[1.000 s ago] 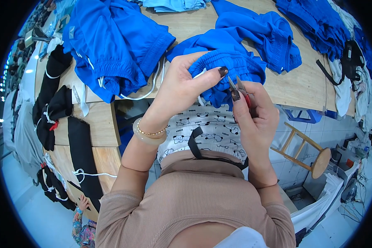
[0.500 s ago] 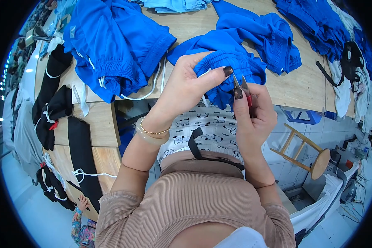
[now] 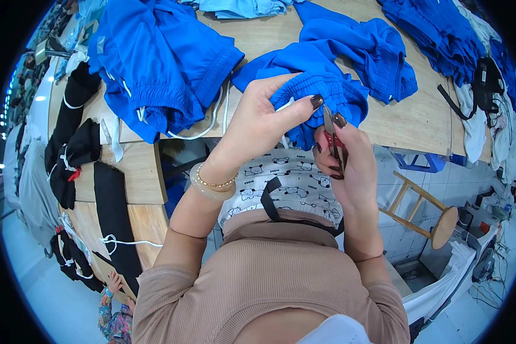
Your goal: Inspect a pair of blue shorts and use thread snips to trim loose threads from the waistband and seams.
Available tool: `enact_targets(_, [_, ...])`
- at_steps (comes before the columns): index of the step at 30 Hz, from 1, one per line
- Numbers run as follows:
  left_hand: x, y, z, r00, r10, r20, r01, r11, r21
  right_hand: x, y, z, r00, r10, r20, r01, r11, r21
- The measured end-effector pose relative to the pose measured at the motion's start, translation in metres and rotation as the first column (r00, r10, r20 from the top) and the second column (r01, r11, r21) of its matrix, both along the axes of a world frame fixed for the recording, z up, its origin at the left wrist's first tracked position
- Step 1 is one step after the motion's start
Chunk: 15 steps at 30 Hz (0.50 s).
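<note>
My left hand (image 3: 269, 117) grips the gathered elastic waistband of a blue pair of shorts or trousers (image 3: 321, 86), its thumb pressed on top of the cloth. White drawstring (image 3: 285, 108) shows below that thumb. In my right hand (image 3: 355, 160), the fingers are closed round small metal thread snips (image 3: 328, 120) with a red part near the grip. The snips' blades point up at the waistband, close to my left thumb tip. From this angle I cannot tell if the tips touch the fabric. Part of the waistband is hidden behind both hands.
Another blue garment with white cords (image 3: 166, 74) lies left on the wooden table (image 3: 264, 34). A blue pile (image 3: 436, 34) sits far right, near a black strap (image 3: 487, 86). Black garments (image 3: 114, 212) lie at left. A wooden stool (image 3: 444, 226) lies tipped at right. Another person's hand (image 3: 114, 281) shows lower left.
My right hand has turned and lowered slightly, its fingers now curled round the snips. The blades, apart before, now look together. My left hand and the waistband are nearly still.
</note>
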<state>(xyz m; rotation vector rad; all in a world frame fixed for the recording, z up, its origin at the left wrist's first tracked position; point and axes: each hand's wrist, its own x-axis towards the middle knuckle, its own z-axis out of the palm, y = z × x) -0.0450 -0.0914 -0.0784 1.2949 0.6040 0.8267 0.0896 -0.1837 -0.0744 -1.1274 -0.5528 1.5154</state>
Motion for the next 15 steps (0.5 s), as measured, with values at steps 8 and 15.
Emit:
enact_targets(8, [-0.001,0.0,0.002,1.0,-0.022,-0.012,0.022,1.0,-0.013,-0.001,0.001,0.002,1.0,-0.023,-0.005,0.023,1.0,0.009])
enact_targets(15, [-0.007,0.002,0.0,0.999,-0.025,-0.048,0.024,0.999,-0.024,0.009,-0.004,0.024,0.928,-0.07,0.367,0.031,0.993,0.11])
